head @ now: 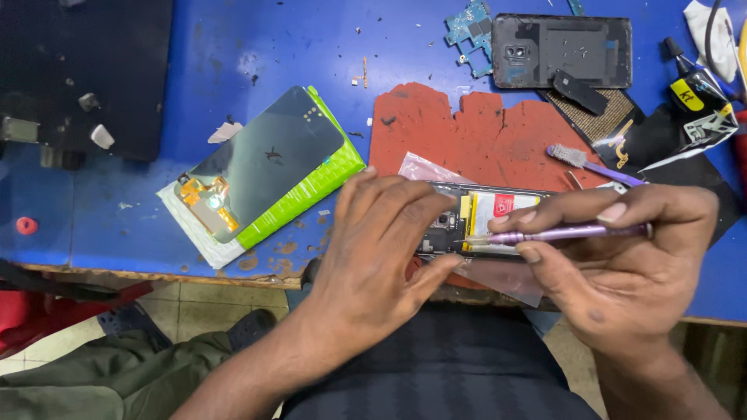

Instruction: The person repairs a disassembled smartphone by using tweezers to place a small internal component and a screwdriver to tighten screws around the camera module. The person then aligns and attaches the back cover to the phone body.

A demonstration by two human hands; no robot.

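The left hand [373, 257] lies spread, fingers pinning the opened phone [475, 222] at the blue worktop's [117, 218] near edge. The right hand [622, 264] grips a purple screwdriver [568, 231], tip near the battery [498, 210]. A slip could pierce the battery or push the phone off.

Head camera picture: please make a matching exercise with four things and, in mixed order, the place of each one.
Things:
1. purple screwdriver
2. opened phone
3. screen panel
4. black back cover

Places:
A. top of the blue table
B. on the green box
C. in the right hand
D. under the left hand

Pairs: 1-C, 2-D, 3-B, 4-A
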